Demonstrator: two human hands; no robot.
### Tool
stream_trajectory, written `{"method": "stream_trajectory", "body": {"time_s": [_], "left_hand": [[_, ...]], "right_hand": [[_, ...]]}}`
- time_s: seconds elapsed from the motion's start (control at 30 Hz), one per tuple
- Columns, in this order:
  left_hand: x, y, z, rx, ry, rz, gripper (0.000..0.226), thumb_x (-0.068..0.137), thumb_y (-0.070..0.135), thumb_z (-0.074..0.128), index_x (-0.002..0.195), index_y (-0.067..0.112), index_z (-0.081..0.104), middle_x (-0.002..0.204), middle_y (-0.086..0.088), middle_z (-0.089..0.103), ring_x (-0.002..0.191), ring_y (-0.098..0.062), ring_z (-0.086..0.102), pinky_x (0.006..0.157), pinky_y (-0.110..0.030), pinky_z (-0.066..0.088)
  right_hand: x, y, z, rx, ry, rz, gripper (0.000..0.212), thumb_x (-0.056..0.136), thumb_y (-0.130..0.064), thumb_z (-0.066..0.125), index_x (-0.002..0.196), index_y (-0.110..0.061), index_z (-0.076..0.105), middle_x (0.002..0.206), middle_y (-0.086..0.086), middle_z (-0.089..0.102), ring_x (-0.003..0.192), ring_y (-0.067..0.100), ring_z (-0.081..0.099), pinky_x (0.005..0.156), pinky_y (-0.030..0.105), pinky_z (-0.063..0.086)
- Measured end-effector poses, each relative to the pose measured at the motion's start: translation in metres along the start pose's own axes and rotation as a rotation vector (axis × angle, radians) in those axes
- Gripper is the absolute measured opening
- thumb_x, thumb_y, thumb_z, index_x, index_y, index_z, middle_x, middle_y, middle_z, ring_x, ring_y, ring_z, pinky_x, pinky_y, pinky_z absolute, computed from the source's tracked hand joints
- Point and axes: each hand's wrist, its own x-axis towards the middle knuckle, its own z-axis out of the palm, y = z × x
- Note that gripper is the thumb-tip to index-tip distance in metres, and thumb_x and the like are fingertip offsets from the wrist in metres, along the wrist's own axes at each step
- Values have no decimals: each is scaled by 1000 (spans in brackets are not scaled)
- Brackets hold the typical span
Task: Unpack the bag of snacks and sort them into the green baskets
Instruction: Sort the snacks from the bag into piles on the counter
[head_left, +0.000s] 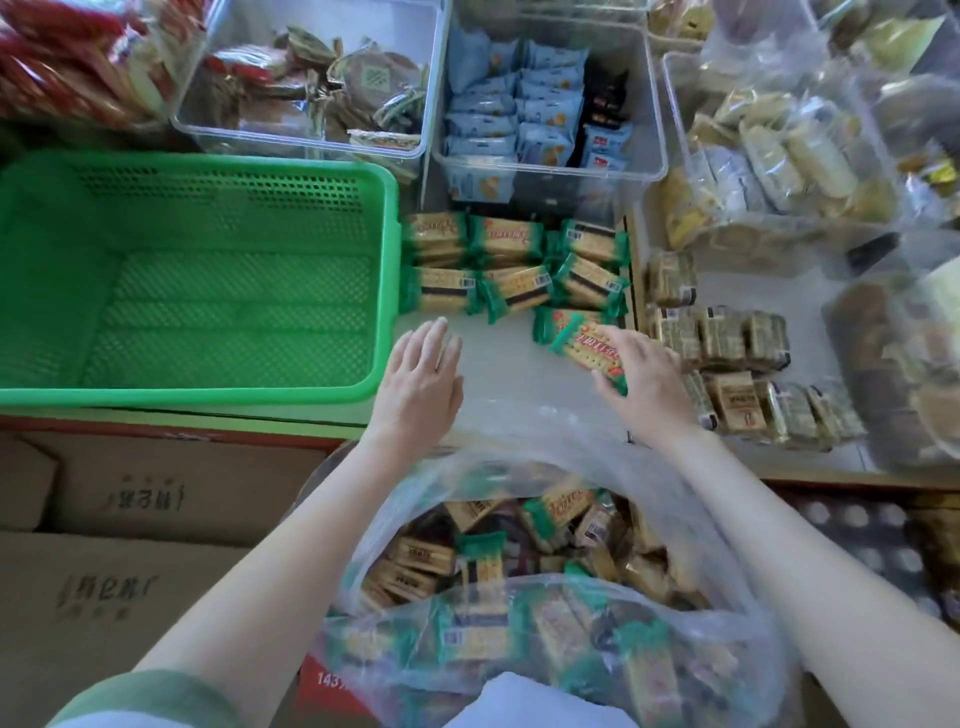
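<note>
**Sorting Snacks With One Pack in Hand**

Starting with the basket at the left: big, green, nothing inside yet. Moving to the bag down in front: clear, open at the top, full of snacks, up against the shelf edge. Looking next at the shelf, then at the pile on it: green snacks in rows, just beside the basket but not in it. Spotting brown packs off to the right, apart from the green ones.

Reaching out with the left hand: flat, fingers straight, holding nothing, near the basket's right rim. Hard to tell if touching the shelf. Gripping one pack, a green one, with the right hand: fingers curled over the top of it, right by the pile's near end.

Guessing at the step: adding this pack to the pile, or taking it across to the basket. Cannot tell which.

Watching out for trouble. Could drop the pack, held only from above, with slick wrap. Could bump the pile with a hand and knock the rows crooked. Could mix green with the brown packs, being so close. Could tip the bag and spill it, being soft, full and only propped. Could leave the basket empty by stacking on the shelf and never moving the pile over.
</note>
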Motion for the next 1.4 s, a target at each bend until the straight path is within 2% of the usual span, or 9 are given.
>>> {"method": "stream_trajectory", "body": {"time_s": [0.13,0.33,0.43,0.53,0.67,0.83,1.03,1.17,1.4], "left_hand": [[9,-1,8,114,-48,-48,51,74,9,72,121,-4,60,139,-27,47,126,-40,45,109,-48,30],[9,-3,10,95,-4,-24,35,82,7,62,115,-4,62,135,-27,51,124,-36,42,107,-45,30],[10,-2,1,36,5,-4,33,93,16,46,114,-3,63,132,-26,54,119,-37,50,105,-45,34],[-2,5,-12,-23,-1,80,40,99,25,40,117,-2,63,129,-23,57,116,-37,55,102,-46,39],[-53,21,-22,-108,-53,293,42,99,28,43,125,0,61,134,-18,56,122,-33,55,105,-45,38],[-127,15,-17,-23,-191,329,51,95,26,45,141,6,47,148,-17,42,136,-32,39,113,-47,28],[-167,0,-24,69,-273,209,58,95,29,41,149,10,34,152,-17,34,140,-34,34,113,-51,27],[-176,-4,-28,105,-260,191,56,96,31,37,146,8,40,150,-21,36,138,-36,37,114,-50,21],[-163,-6,-35,165,-216,178,82,72,19,76,145,8,41,150,-22,35,140,-34,27,114,-49,18]], "right_hand": [[56,18,23,-95,-119,-38,48,94,-19,55,140,-14,44,137,11,48,127,28,41,105,38,19],[75,33,44,-226,-145,-89,52,96,-14,53,145,-24,41,148,12,41,137,32,34,107,49,19],[68,28,35,-203,-78,-77,52,97,-17,51,147,-23,38,155,12,29,140,31,24,108,46,16],[42,-1,13,-72,100,-119,51,95,-19,49,144,-12,39,147,14,39,130,30,31,105,46,26],[-39,-63,9,-19,227,-395,44,91,-13,48,135,-7,45,125,8,50,109,25,44,93,35,36],[-126,-94,56,-148,-139,-898,43,76,1,62,118,-6,55,105,7,63,91,23,59,80,33,52],[-130,-93,91,-267,-295,-856,51,65,-1,71,115,-15,69,116,2,69,91,22,66,69,32,56],[-127,-102,90,-336,-365,-840,62,57,-2,81,115,-16,67,106,-2,71,93,22,64,77,33,51],[-134,-93,89,-425,-416,-769,72,46,-5,83,114,-14,62,93,-1,67,101,22,53,94,40,35]]}}
